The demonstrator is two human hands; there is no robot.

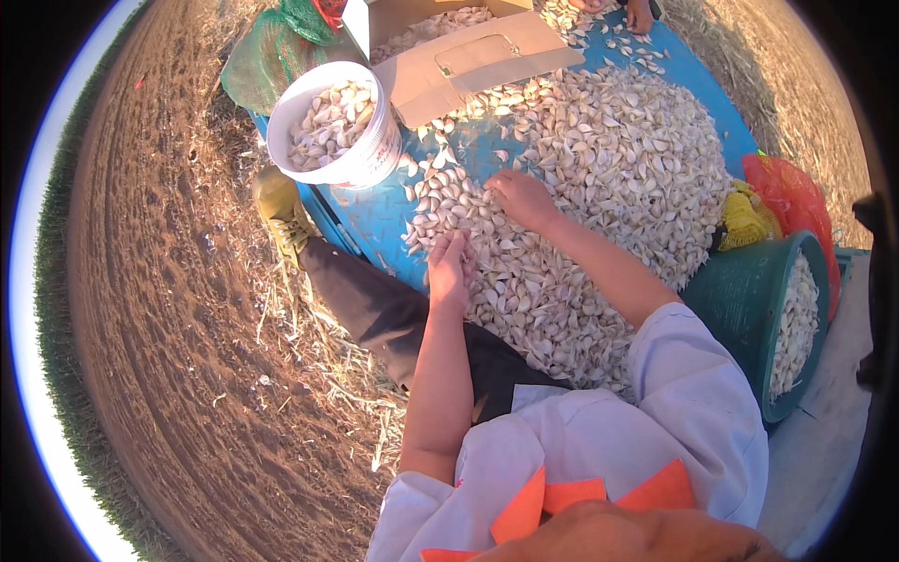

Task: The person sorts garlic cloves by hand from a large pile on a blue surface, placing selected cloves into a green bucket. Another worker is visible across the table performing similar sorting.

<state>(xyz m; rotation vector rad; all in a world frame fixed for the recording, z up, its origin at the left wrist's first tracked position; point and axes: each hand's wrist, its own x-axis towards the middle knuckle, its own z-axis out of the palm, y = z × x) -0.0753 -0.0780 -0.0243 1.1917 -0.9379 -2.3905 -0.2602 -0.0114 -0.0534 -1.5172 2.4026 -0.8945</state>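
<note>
A large heap of garlic cloves (pixel 618 154) covers much of a blue surface (pixel 379 218) before me. My left hand (pixel 451 263) is at the heap's near left edge, its fingers curled together; whether a clove is between them I cannot tell. Farther up and to the right, my right hand (pixel 520 198) reaches down onto the cloves with bent fingertips, and what lies under them is hidden. Between and beyond the two hands spreads a smaller patch of cloves (pixel 453 197). A white plastic bucket (pixel 386 151) holding cloves stands past this patch, at the upper left.
An open cardboard box (pixel 484 60) with cloves stands at the top, beside a green mesh bag (pixel 260 67). Another person's hand (pixel 639 15) is at the far edge. At right are a tilted green bucket (pixel 737 316) of cloves, a yellow net bag (pixel 743 218) and a red one (pixel 793 193).
</note>
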